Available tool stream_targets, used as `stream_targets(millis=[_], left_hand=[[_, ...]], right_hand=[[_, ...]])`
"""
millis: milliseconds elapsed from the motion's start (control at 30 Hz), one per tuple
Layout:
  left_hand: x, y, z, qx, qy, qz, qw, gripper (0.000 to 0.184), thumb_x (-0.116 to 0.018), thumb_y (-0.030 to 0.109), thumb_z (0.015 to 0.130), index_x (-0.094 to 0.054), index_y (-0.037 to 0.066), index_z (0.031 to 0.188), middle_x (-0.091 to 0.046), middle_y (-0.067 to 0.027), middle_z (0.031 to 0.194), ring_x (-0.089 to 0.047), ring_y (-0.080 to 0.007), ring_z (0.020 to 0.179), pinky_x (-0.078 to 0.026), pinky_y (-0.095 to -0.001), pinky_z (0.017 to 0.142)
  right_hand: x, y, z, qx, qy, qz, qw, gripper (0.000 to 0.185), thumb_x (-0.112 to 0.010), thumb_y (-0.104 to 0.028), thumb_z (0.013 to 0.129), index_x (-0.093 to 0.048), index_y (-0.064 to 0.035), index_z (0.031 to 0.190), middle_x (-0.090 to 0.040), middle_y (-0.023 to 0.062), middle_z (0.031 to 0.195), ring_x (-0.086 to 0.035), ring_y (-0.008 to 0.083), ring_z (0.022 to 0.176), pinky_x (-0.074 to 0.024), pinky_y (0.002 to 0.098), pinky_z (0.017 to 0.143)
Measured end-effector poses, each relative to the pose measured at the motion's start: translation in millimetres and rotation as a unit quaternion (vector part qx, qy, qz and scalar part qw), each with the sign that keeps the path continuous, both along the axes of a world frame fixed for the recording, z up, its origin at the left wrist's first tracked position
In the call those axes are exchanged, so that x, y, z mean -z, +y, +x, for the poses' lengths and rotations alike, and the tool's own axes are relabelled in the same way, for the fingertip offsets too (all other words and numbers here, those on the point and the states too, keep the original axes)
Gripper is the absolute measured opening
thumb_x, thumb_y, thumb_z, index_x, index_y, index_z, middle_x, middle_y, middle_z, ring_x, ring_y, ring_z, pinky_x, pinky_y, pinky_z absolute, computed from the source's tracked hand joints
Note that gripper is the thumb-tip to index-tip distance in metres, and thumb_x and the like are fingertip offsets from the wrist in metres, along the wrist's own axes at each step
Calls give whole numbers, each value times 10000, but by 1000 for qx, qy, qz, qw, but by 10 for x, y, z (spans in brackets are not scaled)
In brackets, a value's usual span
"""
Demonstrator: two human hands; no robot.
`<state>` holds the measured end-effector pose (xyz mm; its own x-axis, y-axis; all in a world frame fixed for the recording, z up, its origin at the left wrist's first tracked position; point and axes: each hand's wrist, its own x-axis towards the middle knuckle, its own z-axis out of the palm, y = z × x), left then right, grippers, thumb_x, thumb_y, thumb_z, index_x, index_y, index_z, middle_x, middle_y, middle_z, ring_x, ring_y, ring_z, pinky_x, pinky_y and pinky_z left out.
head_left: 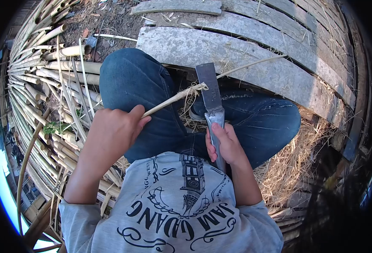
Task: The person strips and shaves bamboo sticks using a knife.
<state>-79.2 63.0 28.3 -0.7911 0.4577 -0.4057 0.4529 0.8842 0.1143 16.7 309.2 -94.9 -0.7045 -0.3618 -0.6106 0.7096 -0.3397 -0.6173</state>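
Note:
My left hand (116,130) is closed around a pale bamboo strip (169,102), which slants up and to the right from my fist. Frayed fibres and thin curls hang at its far part, touching or nearly touching the blade. In my right hand (224,143) is a broad, square-ended knife (210,86), gripped by its silvery handle with the thumb along the top. The dark blade points away from me. Beyond it a thin strip (253,65) runs on over the planks; whether it is the same piece, I cannot tell.
Weathered wooden planks (186,44) with gaps lie ahead and to the right. Many bamboo poles (70,51) are stacked on the left, with long split strips (84,78) leaning there. Straw-like shavings (293,164) pile up at the right. My crossed legs (129,78) frame the work area.

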Motion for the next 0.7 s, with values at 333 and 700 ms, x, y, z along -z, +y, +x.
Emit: stream_targets(millis=[333, 700], left_hand=[[-4, -15, 1, -9, 4, 7, 1000, 270, -616, 302, 946, -540, 90, 797, -540, -119, 538, -577, -341, 512, -435, -441, 491], [4, -38, 7, -21, -2, -6, 1000, 257, -609, 297, 951, -545, 95, 806, -547, -122, 540, -584, -345, 519, -437, -446, 499]], right_hand=[[16, 50, -18, 7, -68, -285, 956, 497, -405, -494, 1032, -472, -31, 865, -466, 47, 533, -462, 125, 367, -423, 283, 355], [92, 1, -99, -12, -30, -95, 995, 480, -432, -474, 1027, -481, -38, 833, -461, 59, 520, -449, 131, 355, -414, 293, 345]])
